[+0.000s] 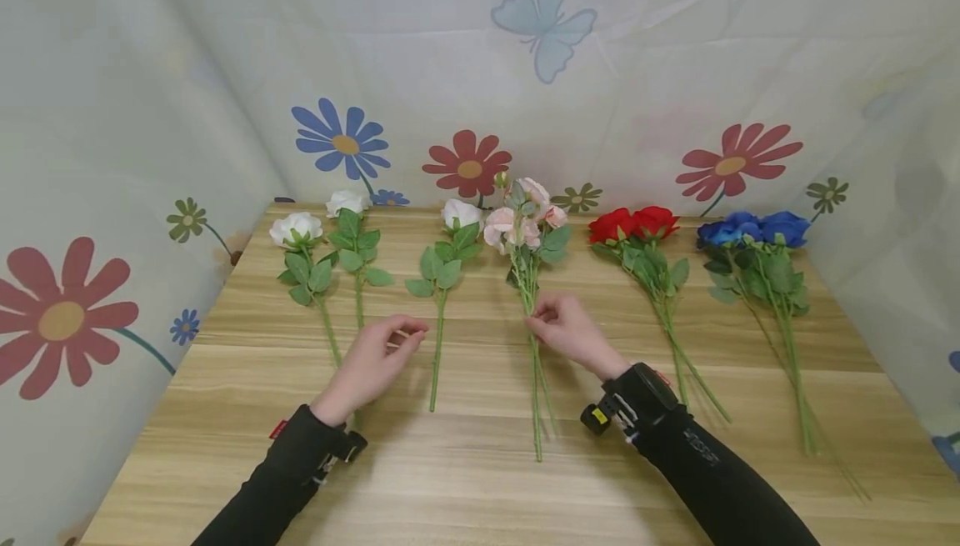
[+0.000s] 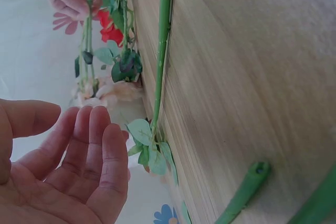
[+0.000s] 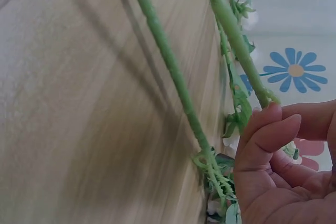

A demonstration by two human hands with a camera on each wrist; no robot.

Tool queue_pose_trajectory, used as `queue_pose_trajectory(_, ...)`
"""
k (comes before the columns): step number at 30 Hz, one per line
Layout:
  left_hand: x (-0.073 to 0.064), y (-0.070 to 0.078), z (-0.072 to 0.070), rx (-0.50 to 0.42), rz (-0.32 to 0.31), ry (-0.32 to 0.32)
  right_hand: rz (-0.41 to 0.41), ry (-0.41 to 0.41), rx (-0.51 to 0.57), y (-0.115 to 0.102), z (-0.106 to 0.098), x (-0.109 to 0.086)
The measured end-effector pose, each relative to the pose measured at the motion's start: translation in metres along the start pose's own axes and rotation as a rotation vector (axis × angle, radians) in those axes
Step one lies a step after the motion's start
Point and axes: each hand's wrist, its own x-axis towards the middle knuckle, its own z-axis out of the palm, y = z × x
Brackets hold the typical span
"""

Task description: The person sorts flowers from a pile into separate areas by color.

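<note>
My right hand [image 1: 573,333] pinches a stem of the pink artificial flowers [image 1: 513,227] between thumb and fingertips, just below the leaves. In the right wrist view, the pinched green stem [image 3: 233,32] rises over the table while another stem [image 3: 170,64] runs beside it. Over the table to the left, my left hand [image 1: 375,367] has loosely bent fingers with nothing between them. Its fingertips are near the stem of a single white rose [image 1: 461,214]. That stem [image 2: 163,45] lies on the wood in the left wrist view, apart from the fingers.
Two more white roses [image 1: 296,229] lie at the left, their stems passing behind my left hand. Red roses [image 1: 633,223] and blue roses [image 1: 753,229] lie to the right on the wooden table [image 1: 465,488]. A flower-printed cloth [image 1: 637,54] hangs behind.
</note>
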Motion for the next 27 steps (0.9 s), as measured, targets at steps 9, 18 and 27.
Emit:
queue_pose_trajectory(9,-0.001,-0.004,0.002,0.007,0.008,0.002,0.055,-0.029,-0.016,0.008,0.005,0.004)
queue_pose_trajectory(18,-0.002,-0.003,0.001,0.000,-0.007,-0.005,0.130,-0.050,-0.112,0.009,0.003,0.008)
queue_pose_trajectory(27,-0.003,-0.005,0.001,0.002,0.004,-0.001,0.196,-0.056,-0.165,0.014,0.002,0.011)
